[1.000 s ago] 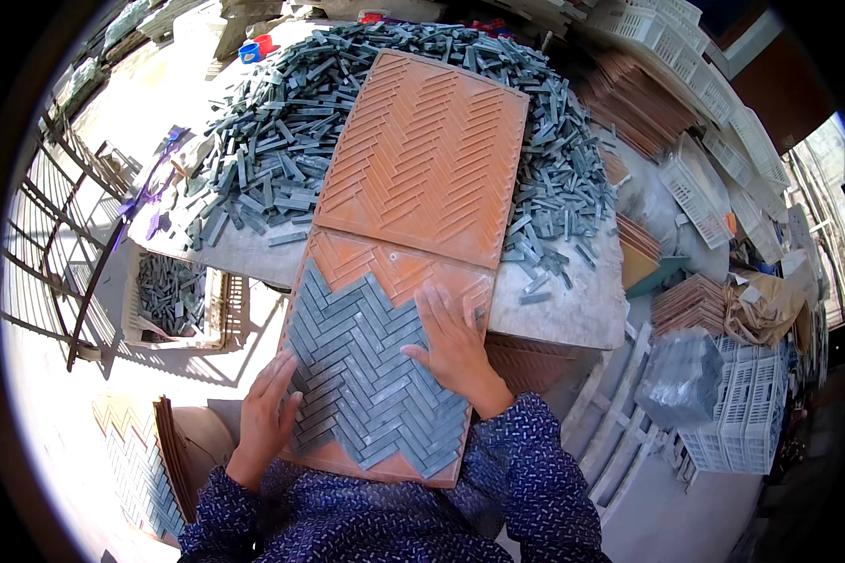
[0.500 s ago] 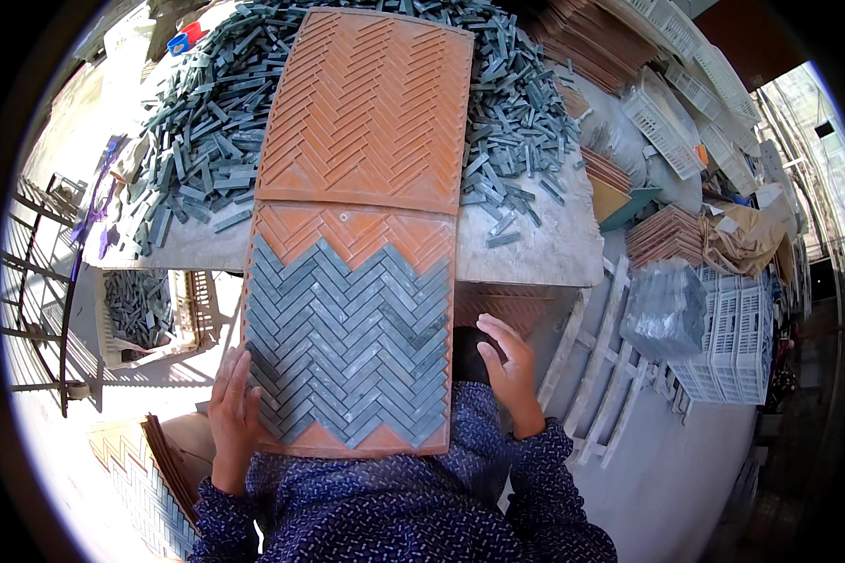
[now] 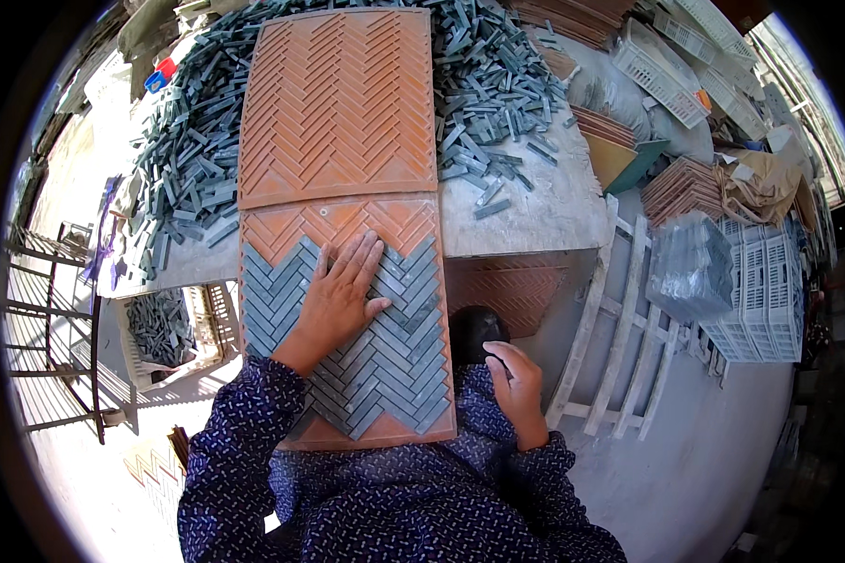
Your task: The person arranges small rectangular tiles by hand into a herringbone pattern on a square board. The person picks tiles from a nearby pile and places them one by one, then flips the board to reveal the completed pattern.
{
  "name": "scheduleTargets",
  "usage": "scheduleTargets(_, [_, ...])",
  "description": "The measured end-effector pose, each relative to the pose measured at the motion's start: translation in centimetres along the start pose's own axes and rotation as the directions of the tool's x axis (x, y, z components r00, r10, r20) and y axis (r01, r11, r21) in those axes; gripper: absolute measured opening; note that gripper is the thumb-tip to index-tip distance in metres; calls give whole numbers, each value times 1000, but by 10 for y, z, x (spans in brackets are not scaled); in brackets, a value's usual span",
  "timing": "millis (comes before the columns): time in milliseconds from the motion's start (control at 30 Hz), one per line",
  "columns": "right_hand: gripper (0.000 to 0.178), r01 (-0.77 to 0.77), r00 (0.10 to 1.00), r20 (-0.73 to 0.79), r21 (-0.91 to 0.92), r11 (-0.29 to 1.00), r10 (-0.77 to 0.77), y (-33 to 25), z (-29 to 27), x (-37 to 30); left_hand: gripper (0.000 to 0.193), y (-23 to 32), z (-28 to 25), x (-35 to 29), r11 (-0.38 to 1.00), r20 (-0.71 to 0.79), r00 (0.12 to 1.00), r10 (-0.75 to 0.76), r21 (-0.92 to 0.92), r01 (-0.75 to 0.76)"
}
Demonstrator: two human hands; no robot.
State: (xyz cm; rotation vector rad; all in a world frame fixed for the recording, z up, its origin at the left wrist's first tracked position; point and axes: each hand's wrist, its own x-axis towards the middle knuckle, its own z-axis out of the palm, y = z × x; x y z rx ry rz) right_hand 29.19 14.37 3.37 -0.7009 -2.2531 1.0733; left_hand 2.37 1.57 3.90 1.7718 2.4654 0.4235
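Note:
My left hand (image 3: 345,291) lies flat with fingers stretched out on grey-green strip tiles (image 3: 385,375), which are set in a herringbone pattern in an orange mould tray (image 3: 347,225). The tray rests over my lap, its far end meeting the table edge. Beside the tray's right edge my right hand (image 3: 519,389) is raised, fingers curled in toward the thumb; whatever they hold, if anything, is hidden. Beyond the filled tray lies a second orange mould tray (image 3: 340,113), its slanted slots bare of tiles.
Loose strip tiles (image 3: 493,94) are heaped around the trays on the table (image 3: 554,211). A crate of tiles (image 3: 169,328) stands low at left. To the right are a wooden pallet (image 3: 610,328), stacked white crates (image 3: 756,300) and a stack of orange trays (image 3: 683,190).
My left hand has moved from the tray's left edge onto the middle of the tiles. The right hand's fingers have curled in more. The view has shifted slightly.

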Motion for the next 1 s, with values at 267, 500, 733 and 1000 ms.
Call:
scheduleTargets(267, [15, 14, 998, -58, 48, 999, -11, 9, -4, -3, 85, 10, 2, -35, 997, 122, 990, -70, 50, 64])
scheduleTargets(500, [14, -27, 997, -67, 48, 998, 30, 18, -8, -5, 90, 20, 0, -39, 991, 141, 983, -118, 87, 106])
scheduleTargets(733, [19, 71, 993, 90, 48, 996, -75, 1, -11, -8, 91, 30, 3, -59, 982, 93, 983, -162, 116, 150])
scheduleTargets(1000, [29, 267, 857, 428, 112, 957, -289, -11, 7, -10, 87, 26, 6, -62, 985, 53, 988, -146, 106, 140])
